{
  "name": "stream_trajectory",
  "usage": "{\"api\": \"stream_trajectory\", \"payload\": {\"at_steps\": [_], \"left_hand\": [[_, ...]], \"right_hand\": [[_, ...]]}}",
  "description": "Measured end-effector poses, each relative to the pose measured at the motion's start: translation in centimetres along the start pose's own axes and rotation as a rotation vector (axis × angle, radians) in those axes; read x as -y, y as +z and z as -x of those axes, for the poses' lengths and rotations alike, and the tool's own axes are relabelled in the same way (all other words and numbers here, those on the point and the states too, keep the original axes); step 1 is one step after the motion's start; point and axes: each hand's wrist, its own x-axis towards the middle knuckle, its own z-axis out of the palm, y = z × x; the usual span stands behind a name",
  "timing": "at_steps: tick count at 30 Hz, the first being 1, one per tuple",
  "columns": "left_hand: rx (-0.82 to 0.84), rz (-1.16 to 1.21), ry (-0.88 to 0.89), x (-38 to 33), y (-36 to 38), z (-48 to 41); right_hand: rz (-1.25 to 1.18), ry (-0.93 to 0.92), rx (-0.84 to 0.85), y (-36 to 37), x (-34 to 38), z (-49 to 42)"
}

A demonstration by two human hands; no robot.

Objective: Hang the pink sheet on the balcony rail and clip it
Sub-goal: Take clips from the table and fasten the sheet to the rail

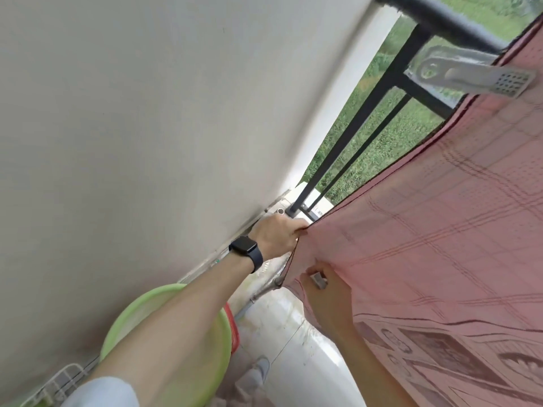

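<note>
At the black balcony rail, a left hand is gripping the edge of the draped pink sheet while the right hand is pinching a small grey clip against it; a large grey peg is clamping the sheet above.

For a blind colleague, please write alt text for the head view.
A left hand grips the edge of a pink sheet hung over a black balcony rail; the right hand holds a small pale clip. A large grey clip sits higher up.

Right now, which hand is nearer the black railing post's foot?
Left. The left hand grips the pink sheet just beside the post's foot; the right hand pinches a small clip lower down.
</note>
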Motion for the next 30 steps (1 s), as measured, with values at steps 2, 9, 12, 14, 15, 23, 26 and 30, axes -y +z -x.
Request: {"api": "stream_trajectory", "payload": {"at_steps": [2, 9, 12, 14, 15, 23, 26, 30], "left_hand": [[0.036, 0.071, -0.009, 0.3, 0.6, -0.7], [-0.049, 0.402, -0.108, 0.5, 3.4, 1.5], [-0.109, 0.397, -0.103, 0.2, 3.8, 2.2], [-0.165, 0.432, -0.076, -0.1, 4.1, 2.6], [-0.178, 0.47, -0.088, 0.0, 4.4, 2.9], [0.436, 0.352, -0.276, 7.5, 11.5, 5.2], [0.35, 0.301, -0.245, 9.6, 14.0, 4.5], [0.257, 0.243, -0.233, 10.6, 16.2, 3.4]], "right_hand": [[0.074, 0.017, 0.026, 0.4, 0.1, 0.4], [0.586, -0.295, -0.041, -3.5, 5.5, 0.8], [0.943, -0.259, 0.0, -3.3, 7.6, -0.4], [1.04, -0.234, -0.048, -2.2, 8.5, -1.0], [1.059, -0.246, -0.097, -1.7, 8.5, -1.3], [0.934, -0.357, -0.31, 0.0, 3.6, -1.8], [0.868, -0.425, -0.316, 0.0, 2.6, -1.9], [0.863, -0.447, -0.331, 0.3, 2.3, -1.8]]}}
